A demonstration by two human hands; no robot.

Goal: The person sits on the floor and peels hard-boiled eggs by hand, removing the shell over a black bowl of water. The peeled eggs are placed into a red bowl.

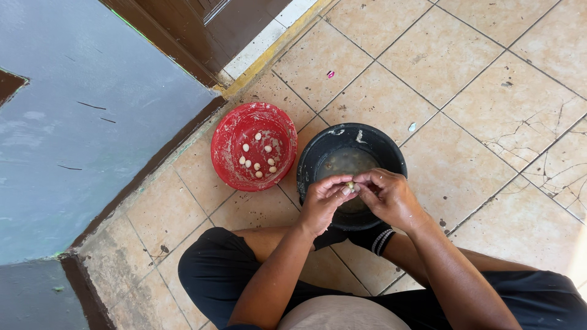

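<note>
Nearest to me, my belly and my black shorts [211,275] fill the bottom edge, knees spread wide as I sit low on the floor [489,91]. Both forearms run up from there to meet over a black bowl. Left hand [323,201]: fingers curled, thumb and fingertips pinched on a small pale clove [350,185]. Right hand [388,197]: closed in from the other side, fingertips on the same clove, so the two hands are together, touching at the tips, with the clove clamped between them just above the near rim of the bowl. Black bowl [379,143]: round, plastic, set on the floor between my knees, holding cloudy water with pale bits lying under it; what they are I cannot tell. Red bowl [229,137]: round, plastic, streaked with whitish residue, just beside the black bowl on its left, rims near or touching. Peeled cloves [257,156]: about ten, white and smooth, scattered across the bottom of the red bowl. Floor: beige square tiles with dark grout lines, cracked at the right, spotted with dirt. Pink scrap [330,74]: small, on the tiles beyond the bowls, well apart from them. Wall [92,122]: grey-blue with a brown base strip, along the left. Door [202,30]: dark brown wood, at the top, above a yellow threshold strip [275,52].
</note>
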